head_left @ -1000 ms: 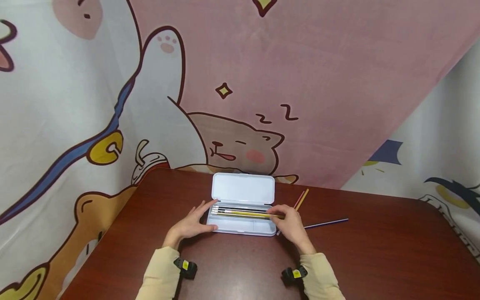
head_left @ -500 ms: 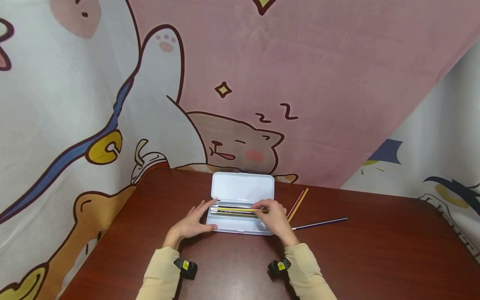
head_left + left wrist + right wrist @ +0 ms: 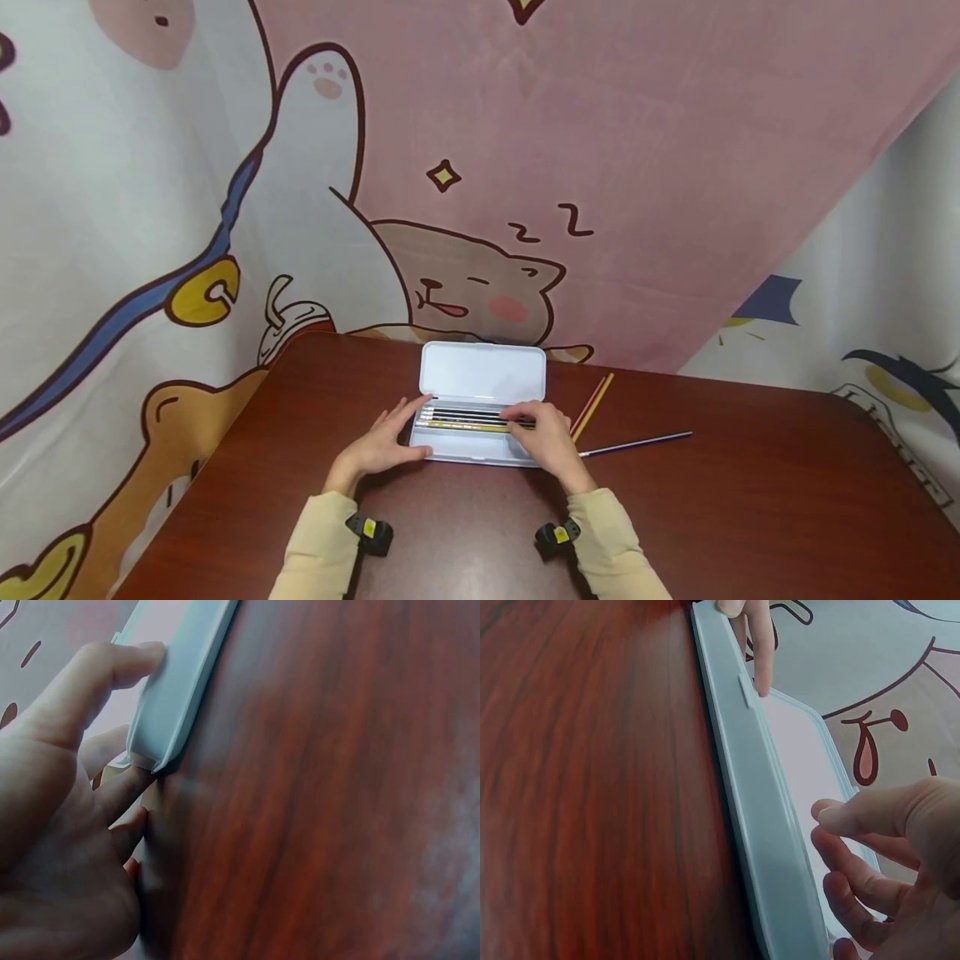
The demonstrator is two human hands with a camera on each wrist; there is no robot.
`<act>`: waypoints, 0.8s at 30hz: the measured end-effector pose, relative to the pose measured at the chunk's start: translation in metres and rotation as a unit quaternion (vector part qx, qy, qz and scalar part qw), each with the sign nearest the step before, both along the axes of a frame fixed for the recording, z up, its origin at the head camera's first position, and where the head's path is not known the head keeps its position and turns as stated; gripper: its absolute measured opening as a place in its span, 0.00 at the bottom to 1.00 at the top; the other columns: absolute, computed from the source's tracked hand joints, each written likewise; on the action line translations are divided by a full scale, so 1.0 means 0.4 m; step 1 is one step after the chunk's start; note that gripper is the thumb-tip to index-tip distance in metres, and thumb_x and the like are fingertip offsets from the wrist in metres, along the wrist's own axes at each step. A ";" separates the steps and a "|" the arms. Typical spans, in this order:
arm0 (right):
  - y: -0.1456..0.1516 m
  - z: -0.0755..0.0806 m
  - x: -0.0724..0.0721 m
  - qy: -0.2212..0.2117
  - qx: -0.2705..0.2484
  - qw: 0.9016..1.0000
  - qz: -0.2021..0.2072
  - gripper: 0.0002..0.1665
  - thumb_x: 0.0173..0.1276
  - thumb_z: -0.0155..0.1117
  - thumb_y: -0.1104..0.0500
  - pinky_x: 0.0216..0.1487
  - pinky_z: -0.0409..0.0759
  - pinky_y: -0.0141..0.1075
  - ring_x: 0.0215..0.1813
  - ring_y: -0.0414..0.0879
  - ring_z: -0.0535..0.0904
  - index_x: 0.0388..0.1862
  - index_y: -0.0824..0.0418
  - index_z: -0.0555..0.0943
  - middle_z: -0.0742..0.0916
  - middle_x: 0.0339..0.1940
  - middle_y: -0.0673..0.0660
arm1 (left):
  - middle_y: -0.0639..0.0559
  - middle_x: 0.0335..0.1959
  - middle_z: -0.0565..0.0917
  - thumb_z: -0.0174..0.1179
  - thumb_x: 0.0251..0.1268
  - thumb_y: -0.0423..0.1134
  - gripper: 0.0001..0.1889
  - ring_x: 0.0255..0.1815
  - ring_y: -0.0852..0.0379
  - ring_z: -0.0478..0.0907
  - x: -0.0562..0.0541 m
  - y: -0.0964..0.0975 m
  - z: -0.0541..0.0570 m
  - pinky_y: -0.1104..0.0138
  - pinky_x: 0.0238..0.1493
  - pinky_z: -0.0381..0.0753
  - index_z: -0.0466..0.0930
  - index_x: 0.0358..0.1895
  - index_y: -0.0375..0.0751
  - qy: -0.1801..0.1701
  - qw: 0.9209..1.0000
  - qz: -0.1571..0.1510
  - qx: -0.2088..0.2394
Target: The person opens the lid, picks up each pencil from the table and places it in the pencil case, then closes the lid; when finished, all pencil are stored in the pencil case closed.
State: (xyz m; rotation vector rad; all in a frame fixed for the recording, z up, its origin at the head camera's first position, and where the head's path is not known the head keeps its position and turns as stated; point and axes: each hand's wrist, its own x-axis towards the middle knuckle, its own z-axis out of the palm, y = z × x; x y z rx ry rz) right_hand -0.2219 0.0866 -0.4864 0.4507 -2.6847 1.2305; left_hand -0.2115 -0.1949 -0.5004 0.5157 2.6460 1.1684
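We note the left hand [image 3: 384, 444] spread against the left end of the white case [image 3: 468, 446], on the table [image 3: 465, 542]. Right hand [image 3: 551, 439] is over its pencils [image 3: 461, 419], at right; whether pinching one, we cannot tell.

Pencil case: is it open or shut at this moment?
Open: in the head view, the pencil case has its lid raised at the far side, and pencils show inside.
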 end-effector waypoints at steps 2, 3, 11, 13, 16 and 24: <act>0.012 0.004 0.003 -0.003 -0.005 1.000 -0.001 0.09 0.57 0.69 0.70 0.49 0.71 0.53 0.45 0.52 0.82 0.35 0.60 0.88 0.88 0.35 0.52 | 0.38 0.72 0.61 0.67 0.56 0.48 0.43 0.75 0.33 0.42 0.000 0.001 0.001 0.39 0.69 0.35 0.57 0.74 0.42 -0.001 1.000 0.000 0.003; 0.019 0.006 0.004 -0.003 -0.006 1.000 -0.003 0.09 0.57 0.69 0.70 0.49 0.73 0.51 0.44 0.51 0.82 0.35 0.60 0.88 0.88 0.35 0.52 | 0.38 0.72 0.61 0.67 0.56 0.48 0.43 0.75 0.33 0.42 0.001 0.002 0.001 0.39 0.69 0.35 0.57 0.74 0.42 -0.002 1.000 0.000 0.005; 0.080 0.014 0.018 -0.019 -0.020 0.999 -0.021 0.09 0.58 0.68 0.71 0.47 0.75 0.46 0.43 0.50 0.79 0.35 0.60 0.88 0.87 0.37 0.53 | 0.38 0.73 0.61 0.67 0.56 0.48 0.44 0.75 0.33 0.41 0.004 0.003 0.006 0.39 0.69 0.35 0.57 0.74 0.43 -0.006 1.000 0.005 0.005; 0.098 0.015 0.021 -0.019 -0.019 0.999 -0.023 0.09 0.58 0.68 0.71 0.45 0.75 0.45 0.43 0.50 0.79 0.36 0.60 0.87 0.87 0.37 0.54 | 0.38 0.73 0.61 0.67 0.56 0.48 0.44 0.75 0.33 0.41 0.004 0.003 0.007 0.39 0.69 0.35 0.57 0.74 0.43 -0.006 1.000 0.005 0.005; 0.128 0.014 0.024 -0.019 -0.022 0.999 -0.026 0.09 0.58 0.67 0.71 0.39 0.76 0.40 0.38 0.48 0.78 0.36 0.62 0.87 0.87 0.37 0.55 | 0.38 0.73 0.61 0.67 0.56 0.47 0.44 0.75 0.33 0.41 0.004 0.003 0.008 0.39 0.69 0.35 0.57 0.74 0.43 -0.004 1.000 0.005 0.004; 0.205 0.013 0.036 -0.053 -0.037 0.997 -0.045 0.09 0.61 0.66 0.71 0.24 0.76 0.32 0.30 0.46 0.77 0.39 0.62 0.86 0.86 0.36 0.56 | 0.38 0.73 0.60 0.67 0.56 0.48 0.44 0.75 0.33 0.41 0.003 0.004 0.006 0.39 0.69 0.34 0.56 0.74 0.43 -0.006 1.000 0.002 0.002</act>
